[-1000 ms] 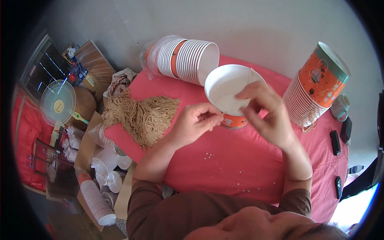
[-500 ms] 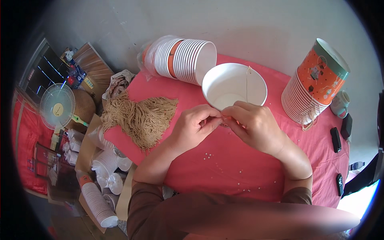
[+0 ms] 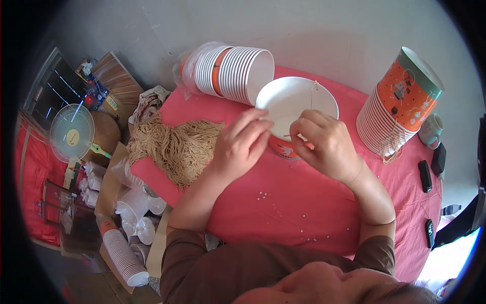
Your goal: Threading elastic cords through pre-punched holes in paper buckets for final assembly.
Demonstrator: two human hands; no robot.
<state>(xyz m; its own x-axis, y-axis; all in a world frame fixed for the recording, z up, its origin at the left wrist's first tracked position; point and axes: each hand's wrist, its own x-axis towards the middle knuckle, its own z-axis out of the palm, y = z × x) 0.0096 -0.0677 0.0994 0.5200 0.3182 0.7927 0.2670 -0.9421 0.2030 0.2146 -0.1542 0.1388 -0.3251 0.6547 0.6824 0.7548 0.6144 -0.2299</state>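
Note:
A white paper bucket (image 3: pixel 276 104) with an orange printed outside stands upright on the table in front of me. A thin beige cord (image 3: pixel 312 96) is fixed at its far rim and runs down across the opening to my right hand. My right hand (image 3: pixel 326 147) is pinched over the near right side of the bucket, closed on the cord; a short end sticks out by the fingertips. My left hand (image 3: pixel 240 147) is at the bucket's left side, fingers apart and holding nothing I can see. Left of it lies a heap of beige cords (image 3: pixel 174 149).
A nested stack of paper buckets (image 3: pixel 235 76) lies at the back left. Another stack (image 3: pixel 395 109) stands upside down at the right, cords hanging from it. Small white discs (image 3: pixel 262 195) dot the pink tablecloth (image 3: pixel 263 223). A mug (image 3: pixel 430 131) and dark devices (image 3: pixel 424 177) sit far right.
My hands, pinched together at the bucket's near rim before, have come apart. The left has moved left and up with its fingers opened; the right has risen slightly, over the bucket.

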